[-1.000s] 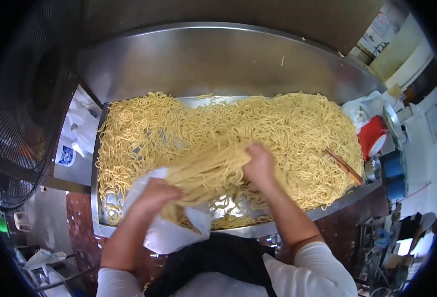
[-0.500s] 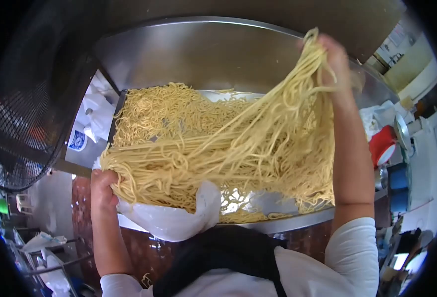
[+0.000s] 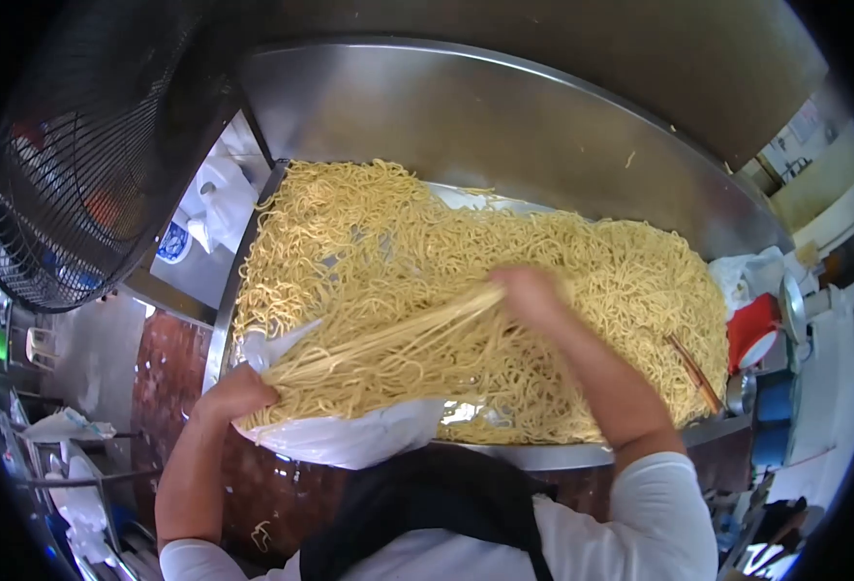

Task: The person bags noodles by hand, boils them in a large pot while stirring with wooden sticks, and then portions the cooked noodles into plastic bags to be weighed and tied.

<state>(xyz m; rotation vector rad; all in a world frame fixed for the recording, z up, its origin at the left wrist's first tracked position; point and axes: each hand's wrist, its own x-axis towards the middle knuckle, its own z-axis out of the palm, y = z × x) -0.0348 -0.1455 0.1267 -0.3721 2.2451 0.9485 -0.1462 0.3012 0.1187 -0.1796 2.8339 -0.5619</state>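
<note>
Yellow noodles [image 3: 630,281] lie in a thick layer over the metal tray table. My right hand [image 3: 532,293], slightly blurred, grips a bundle of noodles near the middle, and the strands stretch taut down to the left. At the near left edge my left hand [image 3: 238,392] is closed on the rim of a white plastic bag [image 3: 350,436], beside the noodles that lie in its mouth. Wooden sticks [image 3: 693,374] rest on the noodles at the right.
A black fan [image 3: 78,194] stands at the left, near a white and blue bucket [image 3: 174,242]. Past the table's right end are a red container [image 3: 753,332], plastic bags [image 3: 745,278] and blue containers [image 3: 774,431]. The metal back wall [image 3: 466,116] rises behind the noodles.
My right hand has come down and left from high above the table, lowering its noodles. My left hand has moved slightly lower. The view has shifted, and the sticks at the right now show.
</note>
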